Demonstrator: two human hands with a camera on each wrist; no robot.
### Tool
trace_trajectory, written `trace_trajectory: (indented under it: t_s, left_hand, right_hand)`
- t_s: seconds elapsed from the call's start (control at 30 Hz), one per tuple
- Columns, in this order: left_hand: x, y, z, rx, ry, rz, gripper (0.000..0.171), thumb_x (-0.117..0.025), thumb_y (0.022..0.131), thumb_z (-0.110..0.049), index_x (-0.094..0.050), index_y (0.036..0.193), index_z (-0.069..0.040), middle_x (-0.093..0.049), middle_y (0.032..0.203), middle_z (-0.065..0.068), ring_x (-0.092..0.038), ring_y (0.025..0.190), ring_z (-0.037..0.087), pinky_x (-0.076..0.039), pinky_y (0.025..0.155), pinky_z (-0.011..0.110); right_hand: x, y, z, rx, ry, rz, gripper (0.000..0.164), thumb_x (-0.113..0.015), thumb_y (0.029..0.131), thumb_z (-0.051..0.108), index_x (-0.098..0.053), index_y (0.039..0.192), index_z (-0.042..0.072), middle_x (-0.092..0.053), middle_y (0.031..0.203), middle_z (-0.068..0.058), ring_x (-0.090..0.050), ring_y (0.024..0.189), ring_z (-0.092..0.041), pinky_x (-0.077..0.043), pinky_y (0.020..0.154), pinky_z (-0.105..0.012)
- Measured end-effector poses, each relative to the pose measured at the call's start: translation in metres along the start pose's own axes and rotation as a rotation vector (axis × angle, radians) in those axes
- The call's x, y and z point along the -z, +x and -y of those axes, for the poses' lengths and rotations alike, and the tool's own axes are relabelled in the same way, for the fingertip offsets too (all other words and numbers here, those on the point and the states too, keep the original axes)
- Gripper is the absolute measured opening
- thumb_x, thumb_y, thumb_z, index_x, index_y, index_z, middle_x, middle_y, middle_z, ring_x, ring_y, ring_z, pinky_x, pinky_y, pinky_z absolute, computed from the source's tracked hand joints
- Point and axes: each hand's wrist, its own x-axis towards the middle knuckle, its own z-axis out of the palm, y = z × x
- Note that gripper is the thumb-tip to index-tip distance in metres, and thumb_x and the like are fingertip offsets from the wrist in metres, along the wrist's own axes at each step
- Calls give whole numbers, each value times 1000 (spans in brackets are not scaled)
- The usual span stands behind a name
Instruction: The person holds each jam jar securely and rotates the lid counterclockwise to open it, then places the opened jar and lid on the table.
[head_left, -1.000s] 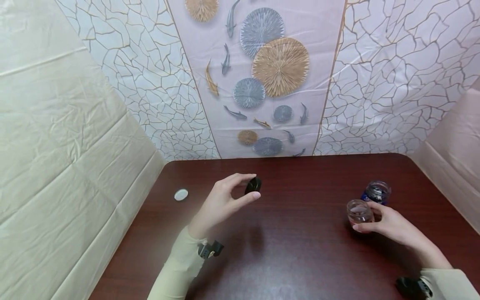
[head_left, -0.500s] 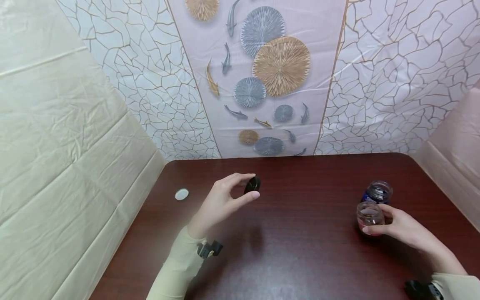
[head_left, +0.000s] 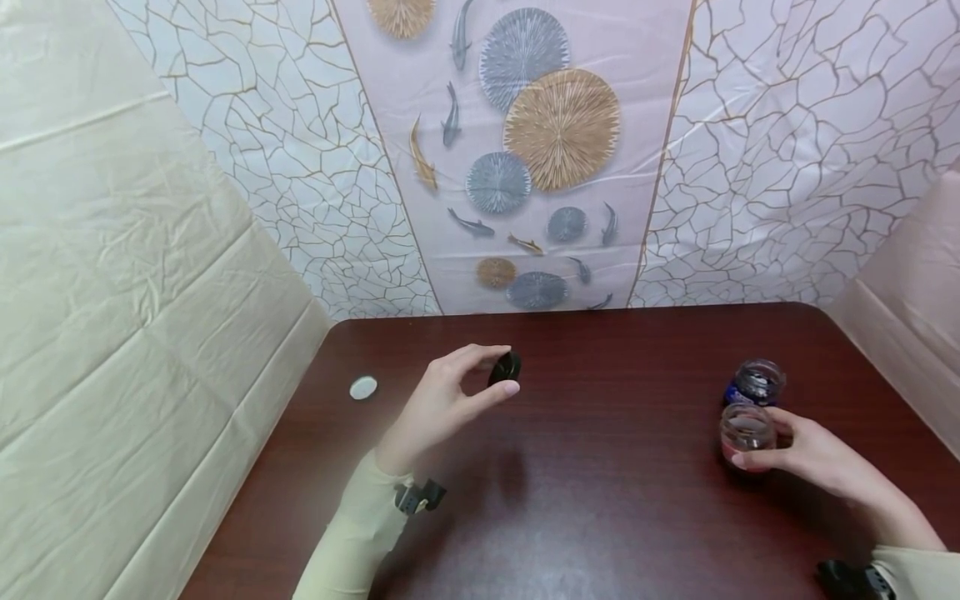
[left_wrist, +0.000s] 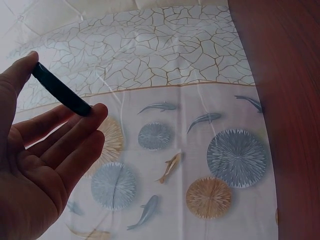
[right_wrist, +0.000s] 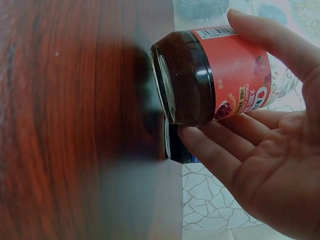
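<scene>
My left hand pinches a black jar lid by its rim, above the middle of the table. The left wrist view shows the lid edge-on between thumb and fingertips. At the right, my right hand holds a lidless glass jar with a red label. In the right wrist view thumb and fingers go round the red label; the base is close to the table, and whether it touches I cannot tell. A second lidless jar, blue-labelled, stands right behind it, partly hidden by it.
A small white disc lies at the left of the dark red-brown table. Patterned cloth hangs behind the table's far edge, and pale cloth stands along the left side.
My right hand has moved right with the red-labelled jar, which now stands more in front of the blue-labelled one. The left hand and its lid stay nearly still.
</scene>
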Motion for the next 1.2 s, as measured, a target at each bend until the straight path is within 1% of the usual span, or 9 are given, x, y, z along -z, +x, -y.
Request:
trace_trajectory:
  t_s: [0.17, 0.2, 0.4, 0.43, 0.53, 0.63, 0.8, 1.03, 1.2]
  left_hand:
    - [0, 0, 0, 1, -4, 0, 46, -77, 90, -41, -67, 130, -21, -69, 108, -15, -63, 103, 0, -52, 88, 30]
    - [0, 0, 0, 3, -3, -1, 46, -77, 90, -41, -67, 130, -21, -69, 108, -15, -63, 103, 0, -52, 88, 30]
    - [1, 0, 0, 6, 2, -5, 47, -77, 89, -40, -68, 130, -18, -69, 108, -15, -63, 103, 0, -52, 88, 31]
    - [1, 0, -1, 5, -1, -4, 48, -78, 89, -39, -68, 130, -17, -69, 108, -14, -63, 103, 1, -52, 88, 31]
    - [2, -1, -1, 4, -10, 0, 48, -77, 90, -38, -67, 131, -15, -69, 108, -14, -63, 103, 1, -52, 89, 30]
    - [2, 0, -1, 2, -21, 4, 48, -78, 90, -37, -67, 130, -13, -69, 108, -13, -64, 103, 2, -52, 89, 34]
    - [1, -1, -1, 6, -26, 3, 47, -78, 90, -37, -67, 130, -16, -69, 109, -13, -63, 104, 2, -53, 90, 42]
    - [0, -2, 0, 11, -13, -2, 46, -77, 90, -38, -67, 130, -20, -69, 109, -13, -64, 104, 4, -52, 92, 34]
    - [0, -2, 1, 6, -26, -3, 46, -77, 90, -38, -67, 131, -19, -68, 109, -14, -64, 104, 5, -53, 92, 39]
  right_hand:
    - [5, -1, 0, -31, -55, 2, 85, -80, 86, 32, -38, 141, -18, -61, 122, -34, -59, 107, -28, -41, 70, -16]
    - [6, -2, 0, -32, -59, -3, 86, -80, 86, 33, -38, 141, -17, -61, 122, -33, -59, 107, -28, -41, 69, -16]
    - [2, -3, -6, 84, 22, -55, 67, -83, 82, 18, -50, 133, -11, -68, 112, -13, -57, 92, 6, -43, 72, -11]
    - [1, -3, -7, 102, 37, -55, 64, -83, 82, 15, -52, 132, -10, -69, 110, -10, -57, 91, 8, -44, 72, -11]
    - [1, -3, -9, 112, 53, -42, 62, -83, 82, 12, -52, 131, -10, -68, 108, -7, -57, 90, 8, -46, 72, -13]
    - [2, -2, -9, 90, 56, -20, 64, -83, 83, 14, -50, 132, -10, -67, 111, -11, -58, 90, 6, -48, 72, -16]
    - [4, -2, -8, 71, 49, -6, 67, -83, 84, 20, -49, 134, -9, -66, 116, -16, -57, 92, 7, -47, 73, -16]
    - [3, -2, -9, 52, 38, 14, 72, -82, 85, 24, -46, 138, -10, -64, 121, -21, -55, 94, 9, -47, 73, -15]
    - [2, -3, -7, 58, 41, 8, 70, -82, 85, 21, -47, 136, -11, -65, 119, -20, -56, 93, 8, -48, 73, -16]
